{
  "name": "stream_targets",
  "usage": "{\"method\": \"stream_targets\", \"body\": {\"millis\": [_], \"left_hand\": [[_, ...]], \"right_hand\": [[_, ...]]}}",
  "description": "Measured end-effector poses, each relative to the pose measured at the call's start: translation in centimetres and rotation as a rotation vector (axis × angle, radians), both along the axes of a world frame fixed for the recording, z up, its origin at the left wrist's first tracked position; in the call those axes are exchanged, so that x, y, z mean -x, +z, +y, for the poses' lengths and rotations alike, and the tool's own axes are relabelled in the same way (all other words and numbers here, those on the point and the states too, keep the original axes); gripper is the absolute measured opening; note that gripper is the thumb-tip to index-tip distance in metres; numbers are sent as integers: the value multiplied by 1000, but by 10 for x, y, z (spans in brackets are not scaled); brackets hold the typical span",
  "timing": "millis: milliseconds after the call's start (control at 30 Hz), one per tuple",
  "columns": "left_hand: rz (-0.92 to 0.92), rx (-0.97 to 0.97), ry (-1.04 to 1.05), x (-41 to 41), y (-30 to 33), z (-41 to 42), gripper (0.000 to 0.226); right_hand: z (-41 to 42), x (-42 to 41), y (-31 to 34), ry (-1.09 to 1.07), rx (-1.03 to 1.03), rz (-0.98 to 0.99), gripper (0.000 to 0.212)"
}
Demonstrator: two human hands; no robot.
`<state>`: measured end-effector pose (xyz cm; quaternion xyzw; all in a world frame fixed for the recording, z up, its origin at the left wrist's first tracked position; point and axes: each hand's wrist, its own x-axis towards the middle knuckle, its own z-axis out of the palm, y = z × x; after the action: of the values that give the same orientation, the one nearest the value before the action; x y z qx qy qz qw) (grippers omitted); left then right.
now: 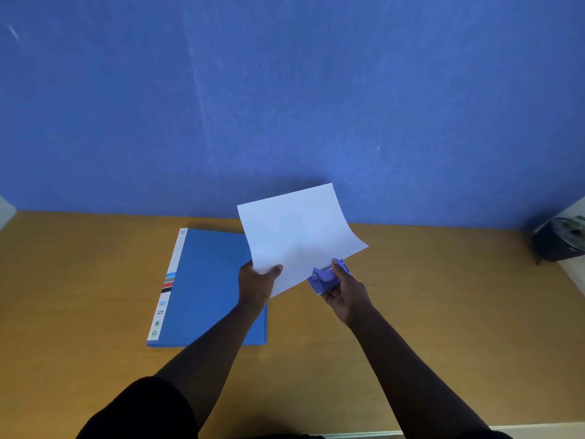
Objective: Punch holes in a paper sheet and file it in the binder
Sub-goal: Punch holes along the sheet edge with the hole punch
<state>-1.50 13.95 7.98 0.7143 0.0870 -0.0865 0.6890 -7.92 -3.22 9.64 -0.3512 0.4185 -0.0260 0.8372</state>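
A white paper sheet (297, 232) is held up above the desk, tilted, its far right corner curling down. My left hand (258, 285) pinches its near left corner, thumb on top. My right hand (343, 293) grips a small blue hole punch (326, 277) lifted off the desk, and the sheet's near edge sits in the punch's slot. A closed blue binder (205, 286) lies flat on the desk to the left, with a white spine strip on its left side; my left forearm crosses its near right corner.
The wooden desk (443, 327) ends at a blue partition wall (285, 90) behind. A dark round object (560, 242) sits at the far right edge. A white surface shows at the far left edge (6, 210).
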Motion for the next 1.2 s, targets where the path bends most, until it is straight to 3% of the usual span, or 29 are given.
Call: {"method": "stream_targets", "body": {"millis": [200, 767, 1200], "left_hand": [[2, -12, 8, -4, -2, 2, 24], [10, 39, 28, -6, 2, -5, 23], [-15, 18, 69, -9, 4, -9, 24]], "right_hand": [[-2, -4, 1, -12, 10, -3, 20], [5, -5, 0, 83, 1, 24, 36], [-9, 7, 5, 148, -71, -31, 29]]}}
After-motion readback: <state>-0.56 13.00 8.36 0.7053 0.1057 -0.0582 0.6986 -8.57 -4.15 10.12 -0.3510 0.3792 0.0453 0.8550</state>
